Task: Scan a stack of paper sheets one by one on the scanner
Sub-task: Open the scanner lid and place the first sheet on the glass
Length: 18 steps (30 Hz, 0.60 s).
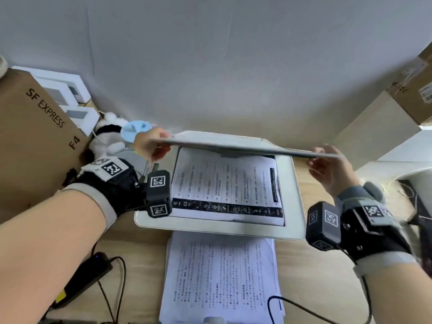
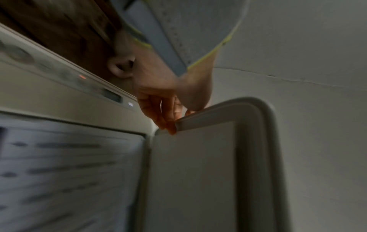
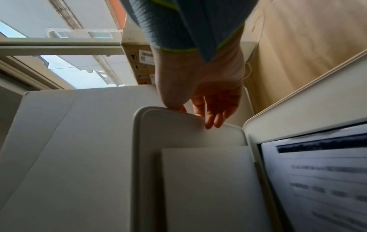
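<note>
A white flatbed scanner (image 1: 210,226) sits mid-desk with its lid (image 1: 245,147) raised partway, roughly level with my view. My left hand (image 1: 154,146) pinches the lid's front left corner, thumb on top and fingers beneath (image 2: 172,124). My right hand (image 1: 327,160) grips the front right corner the same way (image 3: 198,113). A printed sheet (image 1: 226,183) lies face up on the glass, also seen in the left wrist view (image 2: 69,172) and the right wrist view (image 3: 327,180). The paper stack (image 1: 222,277) lies on the desk in front of the scanner.
A brown SF Express box (image 1: 35,136) and small white boxes stand at the left, with a plush toy (image 1: 109,136) beside them. A black device with cables (image 1: 86,279) lies front left. A black cable (image 1: 304,309) crosses the stack's near corner. Cardboard boxes (image 1: 411,94) stand at the right.
</note>
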Available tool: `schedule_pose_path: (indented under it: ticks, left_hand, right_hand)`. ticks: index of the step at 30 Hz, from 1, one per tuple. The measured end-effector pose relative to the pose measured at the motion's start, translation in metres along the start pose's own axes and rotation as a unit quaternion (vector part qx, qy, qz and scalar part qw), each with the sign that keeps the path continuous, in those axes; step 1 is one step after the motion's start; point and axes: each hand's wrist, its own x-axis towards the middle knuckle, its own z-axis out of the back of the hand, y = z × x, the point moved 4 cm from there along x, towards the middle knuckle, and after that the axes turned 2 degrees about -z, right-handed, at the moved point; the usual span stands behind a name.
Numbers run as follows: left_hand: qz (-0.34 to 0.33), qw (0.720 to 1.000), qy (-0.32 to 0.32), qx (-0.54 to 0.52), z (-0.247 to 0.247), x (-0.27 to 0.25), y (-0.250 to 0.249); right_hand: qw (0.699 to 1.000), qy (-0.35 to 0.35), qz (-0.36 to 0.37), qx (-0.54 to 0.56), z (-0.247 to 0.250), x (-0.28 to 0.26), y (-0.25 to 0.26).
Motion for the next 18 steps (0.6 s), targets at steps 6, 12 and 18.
schedule_pose_path:
  ticks: [6, 12, 18]
  left_hand:
    - [-0.02, 0.997, -0.024, 0.076, 0.019, -0.006, 0.062]
    - [-0.052, 0.972, -0.08, 0.216, 0.016, -0.012, 0.086]
    - [-0.069, 0.959, -0.089, 0.259, 0.009, -0.02, 0.093]
  right_hand:
    - [0.982, 0.023, -0.117, -0.146, 0.032, -0.017, -0.059]
    - [0.972, -0.026, -0.139, -0.187, 0.026, -0.028, -0.077]
    - [0.961, -0.065, -0.112, -0.245, 0.02, -0.025, -0.085]
